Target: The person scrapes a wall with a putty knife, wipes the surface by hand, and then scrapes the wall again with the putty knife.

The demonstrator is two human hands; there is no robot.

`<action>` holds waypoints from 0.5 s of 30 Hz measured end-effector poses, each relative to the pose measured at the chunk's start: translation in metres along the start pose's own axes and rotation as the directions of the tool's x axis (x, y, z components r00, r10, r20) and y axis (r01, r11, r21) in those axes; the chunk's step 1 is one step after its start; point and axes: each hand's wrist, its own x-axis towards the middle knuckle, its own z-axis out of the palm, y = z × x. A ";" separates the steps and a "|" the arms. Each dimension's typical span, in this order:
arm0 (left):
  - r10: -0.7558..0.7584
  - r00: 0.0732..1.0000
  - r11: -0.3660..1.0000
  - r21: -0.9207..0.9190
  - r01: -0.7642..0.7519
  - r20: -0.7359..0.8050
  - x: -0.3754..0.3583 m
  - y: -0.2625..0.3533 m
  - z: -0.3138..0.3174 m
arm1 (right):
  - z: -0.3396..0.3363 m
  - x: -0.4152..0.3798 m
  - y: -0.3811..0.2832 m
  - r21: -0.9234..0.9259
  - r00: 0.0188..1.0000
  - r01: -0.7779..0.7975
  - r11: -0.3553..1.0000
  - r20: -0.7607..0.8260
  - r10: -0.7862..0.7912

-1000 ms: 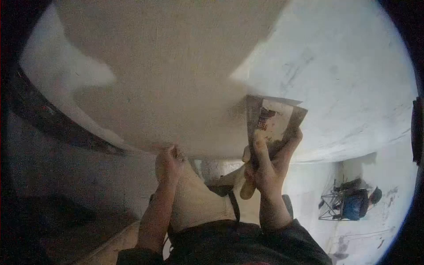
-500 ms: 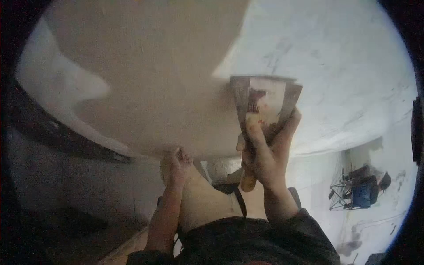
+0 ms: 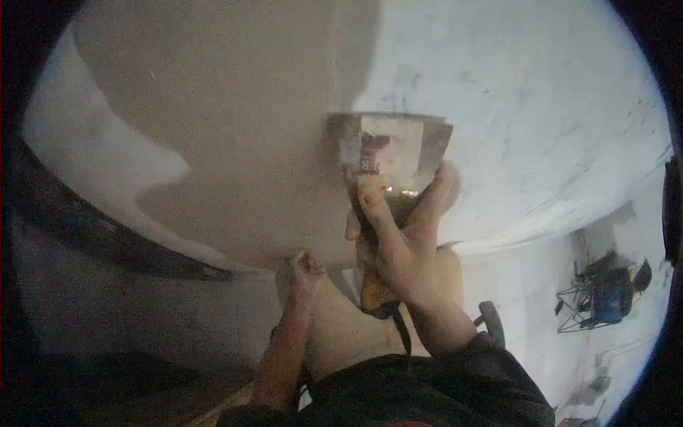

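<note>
My right hand (image 3: 402, 245) grips the handle of a wide putty knife (image 3: 393, 146), thumb along its face. The metal blade, with a pale label and red print, lies against a large wall surface. It spans the border between a grey-brown smeared coat (image 3: 235, 121) on the left and a whitish, marked area (image 3: 512, 128) on the right. The yellowish lower end of the handle shows beneath my palm. My left hand (image 3: 304, 274) is closed beside my leg, close to the surface's lower edge. Whether anything is in its curled fingers is hidden.
A dark band (image 3: 107, 231) runs along the surface's lower left edge. At the far right stands a folding chair (image 3: 608, 295) with a metal frame and blue fabric on a pale, stained floor (image 3: 530, 356). My legs (image 3: 341, 324) are below the surface.
The putty knife in my right hand has moved left along the surface, and the border of the grey-brown coat looks different above it. My left hand stays closed; the view has shifted slightly.
</note>
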 end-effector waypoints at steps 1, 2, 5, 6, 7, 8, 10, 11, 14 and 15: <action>-0.022 0.999 1.000 -0.002 0.022 -0.031 0.003 0.000 -0.001 | 0.000 -0.002 0.003 0.044 1.000 0.001 0.999 -0.002 -0.001; -0.044 0.997 0.999 -0.005 0.044 -0.062 0.005 -0.001 -0.002 | 0.001 -0.003 0.005 0.087 1.000 0.003 0.996 -0.005 -0.003; -0.163 0.985 0.948 -0.283 0.142 -0.052 0.011 0.000 -0.001 | -0.008 -0.011 0.013 -0.053 0.998 0.040 0.998 -0.042 -0.042; -0.079 0.991 0.970 -0.222 0.101 0.106 0.008 0.001 0.001 | -0.006 -0.010 0.016 0.061 0.998 0.009 0.998 -0.061 -0.005; 0.002 1.000 0.999 -0.036 -0.001 0.021 0.011 -0.008 -0.001 | -0.009 -0.008 0.013 -0.008 0.999 0.006 1.000 -0.033 -0.006; 0.092 0.994 0.983 0.164 -0.082 -0.053 0.016 -0.019 -0.007 | -0.009 -0.003 0.006 -0.075 1.000 -0.004 0.997 -0.008 0.003; 0.213 0.972 0.870 0.472 -0.142 -0.101 0.005 -0.015 -0.002 | -0.009 0.001 0.017 -0.120 0.997 0.075 0.990 -0.001 -0.076; 0.239 0.967 0.811 0.565 -0.151 -0.085 0.006 -0.009 0.003 | -0.008 0.003 0.023 -0.142 0.993 0.114 0.983 0.002 -0.115; -0.058 0.984 0.997 -0.056 0.049 -0.170 0.012 0.002 0.017 | 0.001 -0.002 0.034 0.110 0.981 0.192 0.975 -0.048 -0.187; -0.022 0.984 0.999 0.027 0.027 -0.175 0.009 0.004 0.021 | 0.000 0.001 0.030 0.061 0.983 0.184 0.981 -0.041 -0.181</action>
